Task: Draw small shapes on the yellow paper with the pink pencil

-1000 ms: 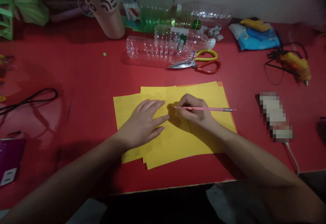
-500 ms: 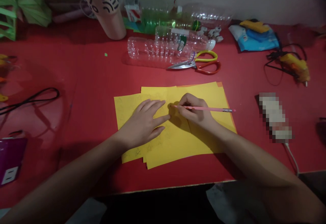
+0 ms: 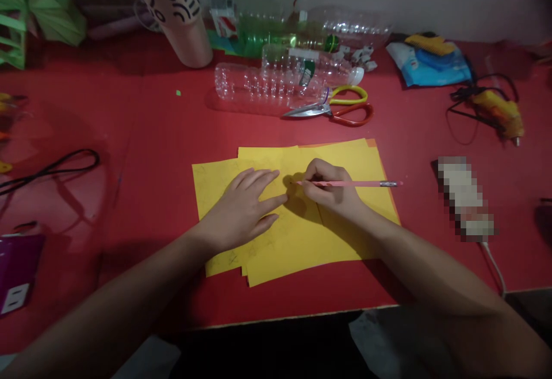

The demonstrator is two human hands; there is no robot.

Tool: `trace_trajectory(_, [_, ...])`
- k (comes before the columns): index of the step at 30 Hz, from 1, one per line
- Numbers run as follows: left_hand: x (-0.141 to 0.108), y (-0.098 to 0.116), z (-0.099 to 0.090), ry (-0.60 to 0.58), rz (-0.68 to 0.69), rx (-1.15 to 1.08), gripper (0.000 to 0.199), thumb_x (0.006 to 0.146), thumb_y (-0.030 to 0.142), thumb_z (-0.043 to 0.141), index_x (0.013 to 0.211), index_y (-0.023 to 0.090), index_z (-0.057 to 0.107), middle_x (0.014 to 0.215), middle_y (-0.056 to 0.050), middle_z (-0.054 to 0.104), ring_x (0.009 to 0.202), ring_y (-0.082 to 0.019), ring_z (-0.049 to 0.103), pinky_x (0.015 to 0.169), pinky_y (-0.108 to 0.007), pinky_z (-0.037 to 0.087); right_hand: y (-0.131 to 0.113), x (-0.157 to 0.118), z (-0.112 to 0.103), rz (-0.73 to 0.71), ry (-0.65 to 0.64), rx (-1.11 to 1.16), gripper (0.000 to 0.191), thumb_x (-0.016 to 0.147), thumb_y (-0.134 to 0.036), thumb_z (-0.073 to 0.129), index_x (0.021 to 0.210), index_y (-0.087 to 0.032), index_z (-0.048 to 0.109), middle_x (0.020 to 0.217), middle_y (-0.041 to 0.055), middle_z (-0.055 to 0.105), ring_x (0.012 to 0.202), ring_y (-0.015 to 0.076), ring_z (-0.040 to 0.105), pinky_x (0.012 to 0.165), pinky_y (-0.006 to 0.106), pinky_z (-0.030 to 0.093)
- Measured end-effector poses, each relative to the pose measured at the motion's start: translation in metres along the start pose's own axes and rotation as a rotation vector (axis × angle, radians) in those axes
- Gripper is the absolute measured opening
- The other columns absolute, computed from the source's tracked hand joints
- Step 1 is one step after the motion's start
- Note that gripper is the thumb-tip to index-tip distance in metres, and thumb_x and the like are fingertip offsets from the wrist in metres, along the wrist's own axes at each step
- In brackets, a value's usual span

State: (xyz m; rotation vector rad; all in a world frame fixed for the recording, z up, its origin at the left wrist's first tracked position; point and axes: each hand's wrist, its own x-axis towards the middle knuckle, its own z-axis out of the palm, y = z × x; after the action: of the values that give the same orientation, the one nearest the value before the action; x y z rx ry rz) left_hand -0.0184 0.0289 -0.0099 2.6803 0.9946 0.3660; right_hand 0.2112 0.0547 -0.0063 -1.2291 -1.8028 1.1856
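Yellow paper sheets (image 3: pixel 293 235) lie overlapped on the red table, with faint pencil marks on the left part. My left hand (image 3: pixel 245 209) rests on them with its fingers spread, holding nothing. Just to its right, my right hand (image 3: pixel 332 186) is closed around a pink pencil (image 3: pixel 362 183). The pencil's tip points left, at the paper between the two hands, and its eraser end sticks out to the right. A shadow falls on the paper around the tip.
Scissors (image 3: pixel 328 108) and clear plastic bottles (image 3: pixel 267 85) lie beyond the paper. A patterned tumbler (image 3: pixel 176 16) stands back left. Rightward are a blue packet (image 3: pixel 431 68), a yellow glue gun (image 3: pixel 500 111) and a blurred device (image 3: pixel 466 198). A purple box (image 3: pixel 19 270) sits left.
My right hand and the pencil have shifted very slightly to the right. My left hand stays in place on the paper.
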Motion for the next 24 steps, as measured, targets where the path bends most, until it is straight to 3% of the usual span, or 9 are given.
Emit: trace_trajectory(24, [-0.0005,0.001,-0.0014,-0.001,0.01,0.025,0.034,0.094,0.025,0.057,0.125,0.021,0.067,0.141,-0.023,0.052,0.129,-0.039,0.05,0.105,-0.062,0.04,-0.0016,0.0009,-0.0014,-0.04,-0.015,0.015,0.016,0.071,-0.016,0.053,0.063,-0.023,0.042,0.053,-0.0074,0.04,0.049,0.0079,0.032,0.048,0.024,0.025])
